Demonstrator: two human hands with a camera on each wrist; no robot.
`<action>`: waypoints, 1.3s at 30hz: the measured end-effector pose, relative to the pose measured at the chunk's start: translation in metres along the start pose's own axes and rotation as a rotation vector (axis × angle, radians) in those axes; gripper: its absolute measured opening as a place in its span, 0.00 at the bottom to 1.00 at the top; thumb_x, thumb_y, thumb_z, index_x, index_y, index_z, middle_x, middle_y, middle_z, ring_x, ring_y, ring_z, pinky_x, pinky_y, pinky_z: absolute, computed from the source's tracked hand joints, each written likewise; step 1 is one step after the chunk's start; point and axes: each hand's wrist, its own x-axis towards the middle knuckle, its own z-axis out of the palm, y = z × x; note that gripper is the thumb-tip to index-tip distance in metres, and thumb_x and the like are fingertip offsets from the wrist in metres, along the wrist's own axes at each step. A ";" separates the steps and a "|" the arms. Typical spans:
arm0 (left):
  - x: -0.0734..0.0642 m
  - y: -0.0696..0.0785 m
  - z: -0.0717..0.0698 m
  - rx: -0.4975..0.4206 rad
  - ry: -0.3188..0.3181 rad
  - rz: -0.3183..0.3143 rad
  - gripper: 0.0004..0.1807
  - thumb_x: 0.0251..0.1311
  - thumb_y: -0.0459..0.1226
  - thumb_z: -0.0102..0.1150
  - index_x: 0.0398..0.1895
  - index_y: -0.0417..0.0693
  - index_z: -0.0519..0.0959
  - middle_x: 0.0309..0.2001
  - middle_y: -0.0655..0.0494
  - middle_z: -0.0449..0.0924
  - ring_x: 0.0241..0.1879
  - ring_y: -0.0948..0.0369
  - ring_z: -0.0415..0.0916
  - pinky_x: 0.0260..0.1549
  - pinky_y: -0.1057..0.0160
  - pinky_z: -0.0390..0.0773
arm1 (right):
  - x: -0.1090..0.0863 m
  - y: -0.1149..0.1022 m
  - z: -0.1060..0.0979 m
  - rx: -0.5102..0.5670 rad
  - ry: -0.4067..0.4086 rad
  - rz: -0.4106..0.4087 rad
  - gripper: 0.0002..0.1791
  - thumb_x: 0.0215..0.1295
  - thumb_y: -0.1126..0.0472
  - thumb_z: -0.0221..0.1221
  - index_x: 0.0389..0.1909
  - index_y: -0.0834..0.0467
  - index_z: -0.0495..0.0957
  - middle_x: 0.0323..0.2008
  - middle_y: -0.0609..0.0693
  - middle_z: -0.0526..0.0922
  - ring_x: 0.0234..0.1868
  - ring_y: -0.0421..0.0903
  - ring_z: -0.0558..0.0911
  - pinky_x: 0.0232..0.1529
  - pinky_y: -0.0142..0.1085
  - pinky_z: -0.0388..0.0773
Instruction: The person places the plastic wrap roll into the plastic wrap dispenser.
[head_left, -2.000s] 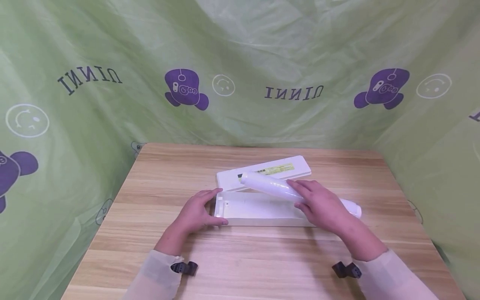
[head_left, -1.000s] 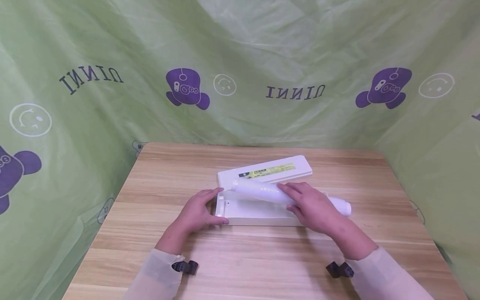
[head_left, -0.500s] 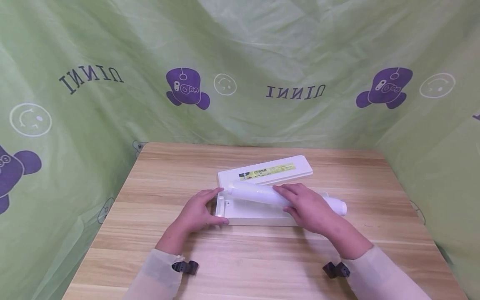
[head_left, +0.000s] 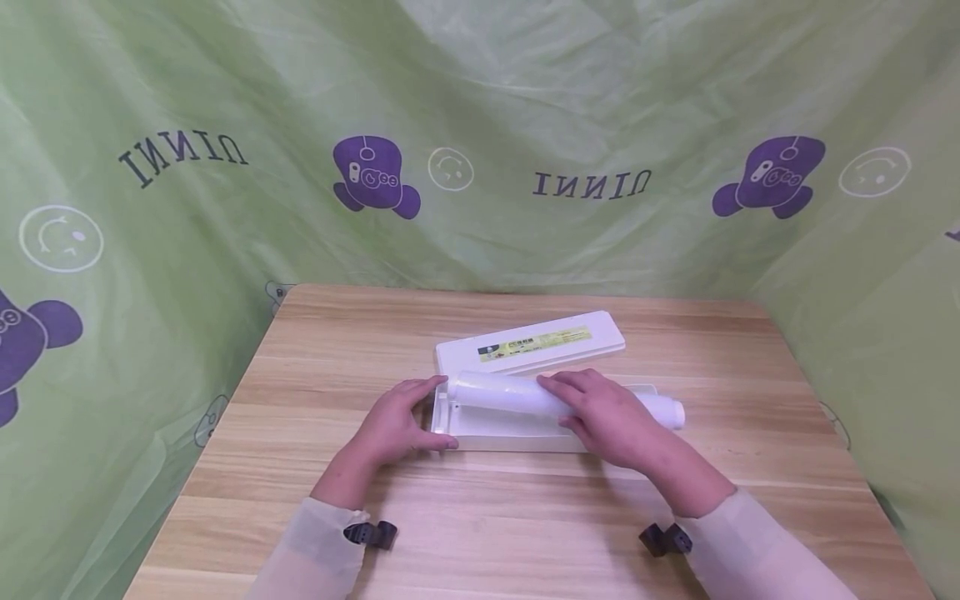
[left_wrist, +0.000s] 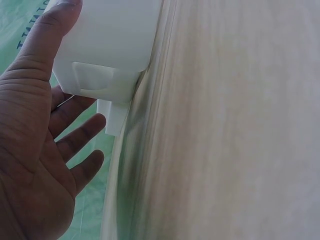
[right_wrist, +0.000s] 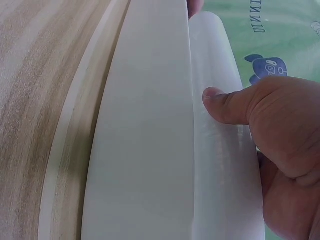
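Note:
A long white box (head_left: 517,445) lies lidless on the wooden table, its hollow side up. My left hand (head_left: 396,423) grips its left end, thumb on the front wall and index finger at the back corner; the other fingers hang free in the left wrist view. My right hand (head_left: 617,421) grips a roll of cling film (head_left: 501,392) from above, thumb on the near side. The roll slants over the box, its left end near the box's left end and its right end (head_left: 678,414) sticking out past my hand. The right wrist view shows the roll (right_wrist: 215,60) behind the box wall (right_wrist: 145,120).
Behind the box lies its white lid (head_left: 600,332), angled, with a yellow-green label (head_left: 536,342). The wooden table (head_left: 480,533) reaches forward to a green printed curtain (head_left: 480,242) that hangs at the back and both sides.
My right hand has carried the roll leftward, and its left end has come down toward the box's left end. My left hand has kept its hold on the box.

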 end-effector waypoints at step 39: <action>0.000 0.001 -0.001 0.010 -0.012 0.006 0.64 0.30 0.68 0.82 0.77 0.59 0.70 0.69 0.47 0.75 0.69 0.46 0.71 0.70 0.44 0.68 | 0.011 -0.003 0.014 0.018 -0.079 -0.069 0.36 0.65 0.62 0.70 0.74 0.52 0.73 0.63 0.53 0.80 0.61 0.53 0.79 0.59 0.49 0.81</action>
